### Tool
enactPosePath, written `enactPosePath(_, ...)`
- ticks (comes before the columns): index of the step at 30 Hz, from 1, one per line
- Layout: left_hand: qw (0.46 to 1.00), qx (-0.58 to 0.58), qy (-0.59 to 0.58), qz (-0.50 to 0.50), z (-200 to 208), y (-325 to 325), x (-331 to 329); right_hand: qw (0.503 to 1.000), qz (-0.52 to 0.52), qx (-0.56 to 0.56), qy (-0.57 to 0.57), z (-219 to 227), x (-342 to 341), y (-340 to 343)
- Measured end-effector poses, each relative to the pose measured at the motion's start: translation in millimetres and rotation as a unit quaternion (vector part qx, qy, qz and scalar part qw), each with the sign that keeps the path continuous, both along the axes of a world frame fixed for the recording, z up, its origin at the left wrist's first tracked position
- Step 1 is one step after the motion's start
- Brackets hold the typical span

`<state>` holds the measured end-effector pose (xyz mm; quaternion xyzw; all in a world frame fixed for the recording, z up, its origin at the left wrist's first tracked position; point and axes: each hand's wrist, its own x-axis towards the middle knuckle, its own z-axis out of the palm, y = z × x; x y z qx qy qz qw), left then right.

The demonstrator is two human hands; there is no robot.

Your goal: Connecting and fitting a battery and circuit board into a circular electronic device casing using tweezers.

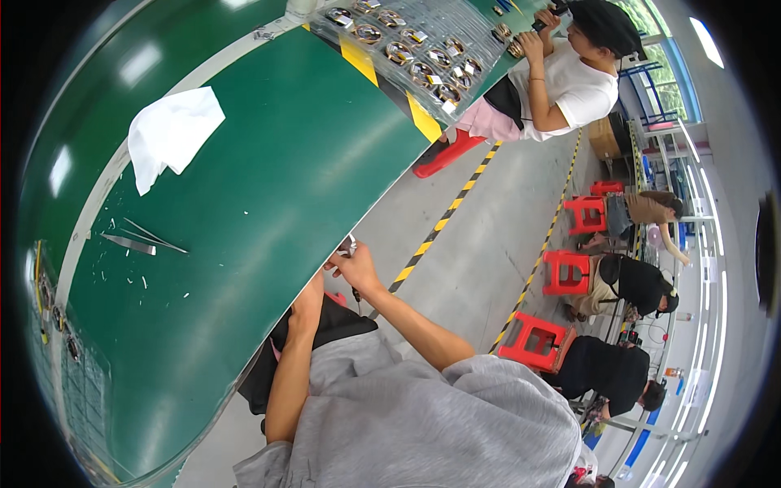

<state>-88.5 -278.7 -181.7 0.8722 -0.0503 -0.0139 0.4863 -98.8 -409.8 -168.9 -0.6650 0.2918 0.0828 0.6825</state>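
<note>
One right hand (356, 266) has its grip closed on a small shiny thing (348, 245) at the right edge of the counter (252, 195), the left hand's (308, 296) grip is too hidden to tell, and tweezers (132, 244) lie left, near a white sheet (175, 134).

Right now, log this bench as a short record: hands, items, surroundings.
left hand: at table edge, partly hidden, grip unclear
right hand: closed around a small dark item, kind unclear
table: green top
on it: metal tweezers, white cloth or paper, white scraps
top of view: clear tray, ring-shaped parts
nearby: co-worker, red stools
</note>
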Motion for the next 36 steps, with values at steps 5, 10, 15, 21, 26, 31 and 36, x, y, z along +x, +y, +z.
enactPosePath(5,0.999,0.022,-0.048,-0.009,-1,3,0,1.0,0.003,-0.004,0.0,3,-4,1)
enactPosePath(10,0.998,0.025,-0.063,-0.003,-25,10,-7,0.999,0.028,-0.021,-0.012,4,-8,7)
enactPosePath(15,0.998,-0.003,-0.058,-0.021,-76,13,-5,0.998,0.045,-0.042,0.002,-8,-16,-5)
enactPosePath(21,0.984,0.059,-0.166,0.033,-66,12,2,0.993,0.072,-0.073,0.049,23,-45,-23)
enactPosePath(26,0.988,0.07,-0.135,0.031,-78,7,-2,0.974,0.124,-0.187,-0.023,28,-75,-19)
enactPosePath(31,0.995,0.067,-0.074,0.032,-59,6,1,0.959,0.153,-0.235,0.028,48,-79,-4)
enactPosePath(36,0.996,0.064,-0.046,0.04,-50,6,0,0.949,0.169,-0.266,0.028,53,-79,4)
